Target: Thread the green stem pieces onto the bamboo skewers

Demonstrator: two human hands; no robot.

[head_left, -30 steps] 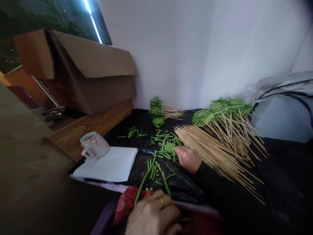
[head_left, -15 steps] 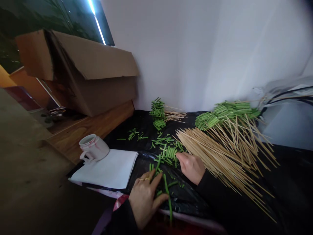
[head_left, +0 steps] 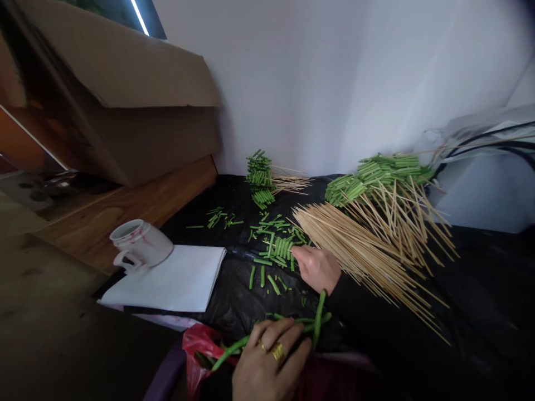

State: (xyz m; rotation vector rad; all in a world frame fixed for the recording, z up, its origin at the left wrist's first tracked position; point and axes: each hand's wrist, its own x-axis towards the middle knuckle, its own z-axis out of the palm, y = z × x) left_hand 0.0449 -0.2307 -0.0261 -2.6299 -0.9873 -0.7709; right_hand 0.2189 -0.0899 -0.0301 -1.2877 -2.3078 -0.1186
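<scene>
My right hand (head_left: pixel 317 268) is closed on a bamboo skewer threaded with a row of short green bean pieces (head_left: pixel 283 248); the fingers hide part of the stick. Lower down, at the near edge of the black plastic sheet, my left hand (head_left: pixel 271 356) is curled over several long green beans (head_left: pixel 318 320), which stick out on both sides of it. Two gold rings show on its fingers. Cut bean pieces (head_left: pixel 273 284) lie scattered between the hands. A red plastic bag (head_left: pixel 196 356) with beans in it sits left of my left hand.
Bare skewers (head_left: pixel 368 262) lie in a large pile on the right. Behind them, loaded bean skewers (head_left: pixel 384 175) are stacked, with a smaller stack (head_left: pixel 259 172) by the wall. A mug (head_left: pixel 142 245) stands on folded white paper (head_left: pixel 179 284). A cardboard box (head_left: pixel 159 128) rises at left.
My left hand has moved from the cut pieces toward the near edge and closed over long beans. My right hand still holds the skewer. The view has shifted, showing the red bag more.
</scene>
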